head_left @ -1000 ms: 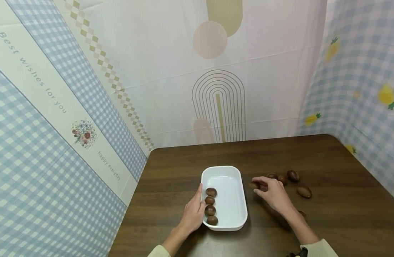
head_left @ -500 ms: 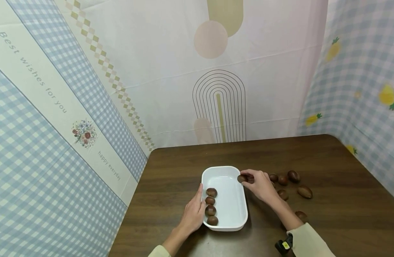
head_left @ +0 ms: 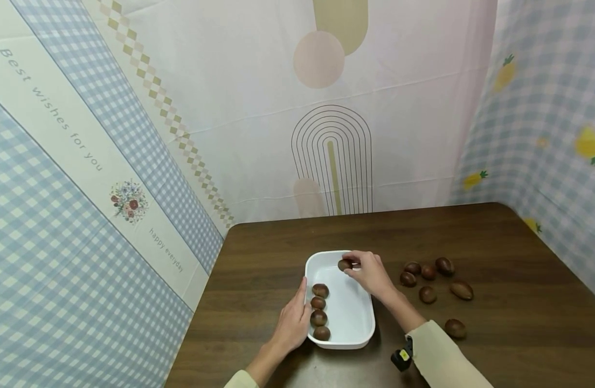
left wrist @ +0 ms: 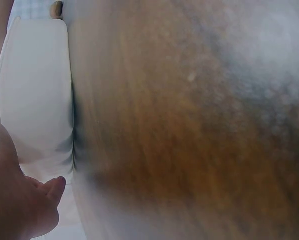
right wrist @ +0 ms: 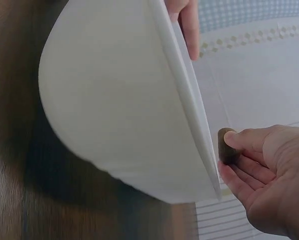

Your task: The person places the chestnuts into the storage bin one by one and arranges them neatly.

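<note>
A white rectangular baking dish (head_left: 348, 312) stands on the brown table. Along its left side, inside, several brown chestnuts (head_left: 319, 318) lie in a row. My left hand (head_left: 291, 322) holds that side, its thumb at the rim and its fingers along the outer wall. Over the dish's far right corner, my right hand (head_left: 370, 275) pinches another chestnut (head_left: 344, 264) between thumb and fingers. The right wrist view shows this chestnut (right wrist: 226, 146) just beyond the rim, its far side covered by the fingers. The left wrist view shows the dish's outer wall (left wrist: 37, 85).
Several loose chestnuts (head_left: 427, 294) lie scattered on the table (head_left: 268, 253) right of the dish, one (head_left: 455, 328) nearer the front. Patterned cloths (head_left: 258, 161) hang behind and at both sides. A black device (head_left: 401, 355) is strapped to my right wrist.
My right hand has carried a chestnut leftward from the loose group, across the right rim and over the dish. My left hand and the dish have stayed in place.
</note>
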A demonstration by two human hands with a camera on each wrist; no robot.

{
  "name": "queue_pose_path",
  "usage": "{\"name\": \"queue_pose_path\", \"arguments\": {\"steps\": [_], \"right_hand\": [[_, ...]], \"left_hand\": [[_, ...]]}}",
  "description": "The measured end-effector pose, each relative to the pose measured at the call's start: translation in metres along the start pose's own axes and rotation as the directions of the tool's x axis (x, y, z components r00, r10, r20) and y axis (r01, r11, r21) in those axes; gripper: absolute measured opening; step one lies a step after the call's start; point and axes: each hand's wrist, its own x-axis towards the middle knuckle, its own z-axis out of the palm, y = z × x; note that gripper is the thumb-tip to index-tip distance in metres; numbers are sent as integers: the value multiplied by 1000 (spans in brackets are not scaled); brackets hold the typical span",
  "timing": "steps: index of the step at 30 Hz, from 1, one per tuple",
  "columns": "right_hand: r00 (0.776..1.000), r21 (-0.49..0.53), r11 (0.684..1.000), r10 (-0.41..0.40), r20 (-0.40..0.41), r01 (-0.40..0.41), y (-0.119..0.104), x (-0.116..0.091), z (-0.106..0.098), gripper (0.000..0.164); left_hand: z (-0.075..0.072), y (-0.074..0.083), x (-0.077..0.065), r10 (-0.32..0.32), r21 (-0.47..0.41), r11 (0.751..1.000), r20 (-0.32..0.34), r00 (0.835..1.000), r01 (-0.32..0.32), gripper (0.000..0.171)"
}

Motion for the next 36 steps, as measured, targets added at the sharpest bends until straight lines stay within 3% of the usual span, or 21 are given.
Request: {"name": "queue_pose_path", "arguments": {"steps": [8,19,25,29,30,32,35,36], "right_hand": [[999,-10,1000,24,22,-23,-5,13,23,33],[999,-45,998,-42,13,43,-10,22,52,30],[1000,-74,997,-6,-6,6,-11,24,63,28],[1000,-94,996,8,-23,-10,-11,24,68,27],[1000,-95,995,7,-25,-10,-11,24,69,27],[999,-102,995,11,-30,-14,-11,24,71,28],[999,-112,994,2,-46,-7,-10,24,74,27],[999,-111,994,-1,-53,-5,-10,23,75,26]], "left_hand": [[2,-2,0,23,28,999,-9,1000,-23,65],[4,-5,-2,153,52,988,-107,982,-148,66],[8,-13,-1,184,30,983,-126,975,-182,68],[7,-12,-1,166,37,986,-107,980,-163,67],[13,-20,1,165,41,986,-115,980,-161,67],[9,-14,0,134,32,991,-94,987,-131,67],[14,-23,2,165,31,986,-117,979,-163,67],[23,-39,4,196,45,980,-131,972,-192,67]]}}
